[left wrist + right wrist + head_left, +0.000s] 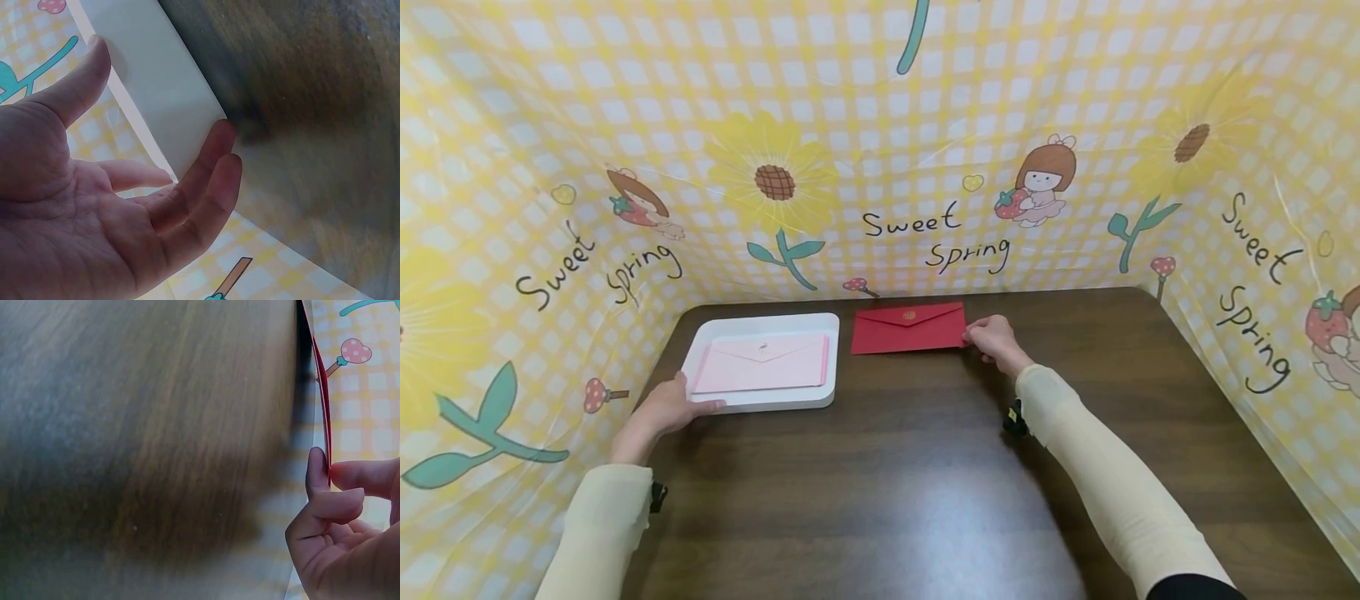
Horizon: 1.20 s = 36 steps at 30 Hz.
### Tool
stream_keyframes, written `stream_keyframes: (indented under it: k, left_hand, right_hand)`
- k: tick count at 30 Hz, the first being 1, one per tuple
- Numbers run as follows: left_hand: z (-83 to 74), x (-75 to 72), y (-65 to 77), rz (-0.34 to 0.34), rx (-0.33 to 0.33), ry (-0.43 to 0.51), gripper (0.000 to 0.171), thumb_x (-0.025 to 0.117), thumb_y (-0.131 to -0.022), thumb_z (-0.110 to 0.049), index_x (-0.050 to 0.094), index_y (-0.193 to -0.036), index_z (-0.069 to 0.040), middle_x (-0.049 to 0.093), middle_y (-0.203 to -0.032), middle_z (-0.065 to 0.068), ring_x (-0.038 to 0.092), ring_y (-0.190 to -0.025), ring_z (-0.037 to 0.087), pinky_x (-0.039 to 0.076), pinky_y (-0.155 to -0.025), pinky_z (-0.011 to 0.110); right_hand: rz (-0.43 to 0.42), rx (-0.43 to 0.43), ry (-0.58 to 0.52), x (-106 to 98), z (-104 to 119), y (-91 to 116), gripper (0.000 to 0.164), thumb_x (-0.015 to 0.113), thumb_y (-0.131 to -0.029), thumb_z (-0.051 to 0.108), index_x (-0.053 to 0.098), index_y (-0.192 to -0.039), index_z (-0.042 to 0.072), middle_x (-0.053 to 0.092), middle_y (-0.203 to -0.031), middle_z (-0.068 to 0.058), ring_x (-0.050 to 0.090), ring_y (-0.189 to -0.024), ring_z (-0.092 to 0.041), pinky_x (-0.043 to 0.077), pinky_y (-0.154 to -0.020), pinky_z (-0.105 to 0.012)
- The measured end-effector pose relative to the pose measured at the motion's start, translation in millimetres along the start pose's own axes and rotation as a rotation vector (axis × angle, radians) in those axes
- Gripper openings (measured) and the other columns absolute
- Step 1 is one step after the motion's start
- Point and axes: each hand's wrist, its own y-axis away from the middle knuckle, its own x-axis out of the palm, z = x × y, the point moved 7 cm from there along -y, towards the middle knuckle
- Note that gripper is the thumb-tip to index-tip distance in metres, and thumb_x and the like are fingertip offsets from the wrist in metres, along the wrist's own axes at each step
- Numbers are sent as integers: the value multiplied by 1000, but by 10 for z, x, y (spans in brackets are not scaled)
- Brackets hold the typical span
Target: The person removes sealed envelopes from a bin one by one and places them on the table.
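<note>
My right hand (992, 340) pinches a red envelope (910, 333) by its right edge, thumb on one face and fingertip on the other. The envelope has a pointed flap with a small gold emblem, and shows edge-on as a thin red envelope (326, 419) in the right wrist view. My left hand (664, 408) holds the left front corner of a white tray (837, 358), with the thumb along the near side. Inside the tray lie pale pink envelopes (760, 371), the top one with a V-shaped flap. In the left wrist view fingertips (219, 134) curl at the tray's lower edge.
Both hands work over a dark wooden table (880, 467). A yellow checked cloth (880, 167) with flowers and lettering hangs as a wall along the back and both sides, close behind the tray and the red envelope.
</note>
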Motion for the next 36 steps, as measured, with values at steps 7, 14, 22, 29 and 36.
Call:
stream_keyframes:
  k: [7,14,22,29,36]
  left_hand:
    - [-3,-4,-30,-1,0,-15,111,75,-96,-43,13,-141,38,24,-142,59,35,-132,70,36,-108,70]
    - [-12,-9,-22,3,-17,4,111,74,-96,-42,11,-143,36,20,-145,59,31,-135,70,33,-110,71]
    - [4,20,-27,8,-18,17,112,74,-96,-42,10,-144,36,18,-147,58,29,-137,69,31,-112,70]
    - [0,9,-54,-3,-23,28,113,76,-95,-42,10,-145,34,17,-147,57,28,-137,69,30,-113,71]
    - [19,14,-36,10,-44,20,114,76,-94,-43,9,-144,36,18,-145,59,29,-136,69,30,-112,71]
  right_hand:
    - [6,11,41,8,-5,3,28,66,-100,12,74,-124,-1,73,-119,-16,54,-75,-23,48,-59,-28]
    - [9,-6,30,-5,-4,58,29,67,-99,11,74,-123,-2,75,-114,-15,54,-74,-20,48,-58,-27]
    - [30,-34,21,-19,8,45,27,64,-98,8,74,-121,-4,75,-100,-13,47,-61,-13,45,-54,-25]
    - [50,-56,9,-32,14,49,31,59,-98,6,71,-123,-6,73,-97,-13,47,-59,-12,45,-54,-25]
    - [56,-51,9,-23,-4,57,30,58,-97,5,72,-122,-5,63,-80,-11,49,-61,-15,45,-53,-25]
